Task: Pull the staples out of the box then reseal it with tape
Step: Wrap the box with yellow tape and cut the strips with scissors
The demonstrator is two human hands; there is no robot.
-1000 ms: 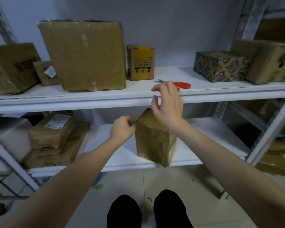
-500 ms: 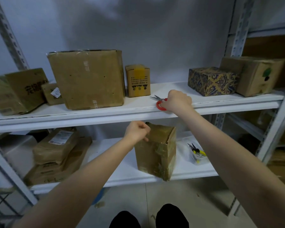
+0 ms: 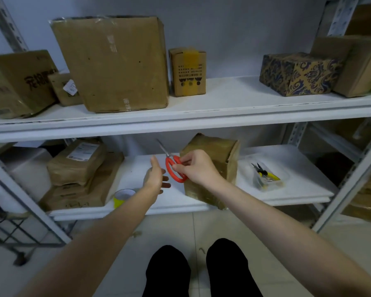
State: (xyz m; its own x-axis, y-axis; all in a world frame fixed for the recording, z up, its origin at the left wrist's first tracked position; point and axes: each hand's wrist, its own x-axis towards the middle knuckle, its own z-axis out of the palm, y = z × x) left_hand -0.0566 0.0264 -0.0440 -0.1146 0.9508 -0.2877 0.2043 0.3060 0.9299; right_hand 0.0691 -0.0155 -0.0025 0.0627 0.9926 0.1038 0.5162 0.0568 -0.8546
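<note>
Beside the taped brown cardboard box (image 3: pixel 212 166), my right hand (image 3: pixel 198 168) is pinching red-handled scissors (image 3: pixel 173 166); my left hand (image 3: pixel 156 177) is spread, probably readying to cut tape.

We have lifted the red-handled scissors (image 3: pixel 173 166) off the upper shelf (image 3: pixel 234 108), where our right hand (image 3: pixel 196 167) was closing on them half a second ago, and brought them down in front of the box (image 3: pixel 219 151), pinched by the handle loops with the blades pointing up and away. Our left hand (image 3: pixel 156 179) has let go of the box's top corner and now hangs open just left of the scissors.
</note>
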